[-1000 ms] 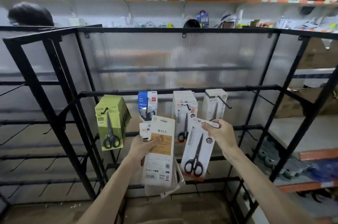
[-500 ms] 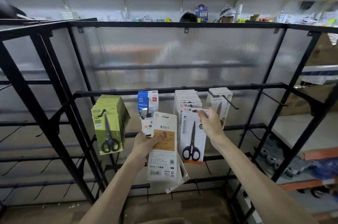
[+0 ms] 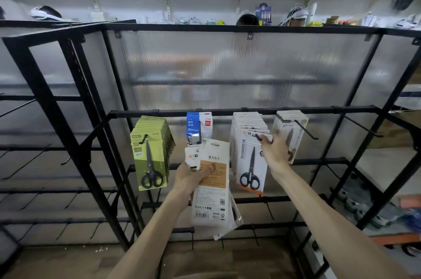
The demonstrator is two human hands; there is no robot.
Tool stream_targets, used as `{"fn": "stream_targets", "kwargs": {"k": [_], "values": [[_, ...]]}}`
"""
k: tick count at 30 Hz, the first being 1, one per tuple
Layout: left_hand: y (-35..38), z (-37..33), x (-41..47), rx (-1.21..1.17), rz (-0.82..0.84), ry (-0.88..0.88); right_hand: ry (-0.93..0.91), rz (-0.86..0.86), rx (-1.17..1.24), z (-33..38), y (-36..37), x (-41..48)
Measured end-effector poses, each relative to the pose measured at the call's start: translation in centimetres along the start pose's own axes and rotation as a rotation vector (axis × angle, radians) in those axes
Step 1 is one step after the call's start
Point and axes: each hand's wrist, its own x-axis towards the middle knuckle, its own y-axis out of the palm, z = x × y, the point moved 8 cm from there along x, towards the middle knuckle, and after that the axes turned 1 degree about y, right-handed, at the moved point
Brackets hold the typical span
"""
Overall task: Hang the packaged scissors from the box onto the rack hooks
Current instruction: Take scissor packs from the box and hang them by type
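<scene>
At the left, the green packs point(image 3: 151, 153) fill their hook, and the blue pack point(image 3: 198, 128) hangs on the next. The left hand point(image 3: 193, 176) grips a stack of packages point(image 3: 213, 185), thumb pressed on the front card and fingers curled behind; this hold is unchanged.

Right of it lies the change. The white scissors pack point(image 3: 251, 162), tilted and free below the row one second ago, now hangs upright at the front of the white row, its top at the hook tip point(image 3: 258, 136). The right hand point(image 3: 274, 152) pinches the pack's top right corner. We judge the pack threaded or nearly so; release remains.

Blur hides the hang hole, so we cannot confirm seating. The front card hides the stack count. The supply box is out of view. The right hand partly covers the beige packs point(image 3: 289, 126).
</scene>
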Motion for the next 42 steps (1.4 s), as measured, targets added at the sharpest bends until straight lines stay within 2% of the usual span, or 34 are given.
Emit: {"fn": "stream_targets", "kwargs": {"k": [4, 6, 7, 8, 11, 12, 17, 22, 24, 26, 29, 31, 36, 40, 42], "values": [[0.0, 0.4, 0.0, -0.028, 0.005, 0.003, 0.057, -0.062, -0.074, -1.0, -0.5, -0.7], [0.4, 0.8, -0.1, -0.047, 0.015, 0.002, 0.043, -0.165, -0.171, -1.6, -1.2, -2.7], [0.6, 1.0, -0.2, -0.051, 0.017, 0.0, 0.012, -0.164, -0.178, -1.5, -1.2, -4.5], [1.0, 1.3, -0.3, -0.056, 0.025, 0.0, -0.016, -0.084, -0.126, -1.5, -0.4, -6.4], [2.6, 1.7, -0.8, -0.075, 0.052, 0.003, 0.058, 0.356, 0.091, -2.3, 3.9, -11.1], [3.2, 1.8, -1.0, -0.089, 0.063, 0.007, 0.079, 0.414, 0.122, -3.0, 4.6, -11.6], [5.5, 2.0, -2.2, -0.091, 0.092, -0.003, 0.149, 0.34, 0.183, -4.2, 1.5, -10.7], [6.1, 2.8, -2.7, -0.187, 0.08, -0.042, 0.255, 0.185, 0.426, -5.2, -3.0, -10.4], [6.9, 2.4, -3.0, -0.2, 0.087, -0.025, 0.185, 0.141, 0.409, -4.7, -4.9, -10.4], [8.3, 1.9, -3.4, -0.149, 0.105, 0.021, 0.04, 0.142, 0.316, -3.5, -6.1, -10.7], [11.0, 0.9, -4.0, -0.067, 0.091, 0.116, -0.145, 0.201, 0.054, -3.0, -6.1, -11.2], [12.6, 0.2, -4.4, -0.038, 0.076, 0.163, -0.195, 0.281, -0.076, -3.7, -5.4, -11.5], [16.7, -0.6, -4.1, 0.093, 0.13, 0.209, -0.068, 0.477, 0.134, -6.2, -6.7, -11.0], [20.2, -0.2, -3.5, 0.105, 0.11, 0.151, -0.001, 0.224, 0.077, -9.1, -11.9, -8.1], [22.0, -0.2, -3.5, 0.109, 0.088, 0.15, 0.125, 0.208, 0.16, -10.5, -13.9, -6.6]]}}
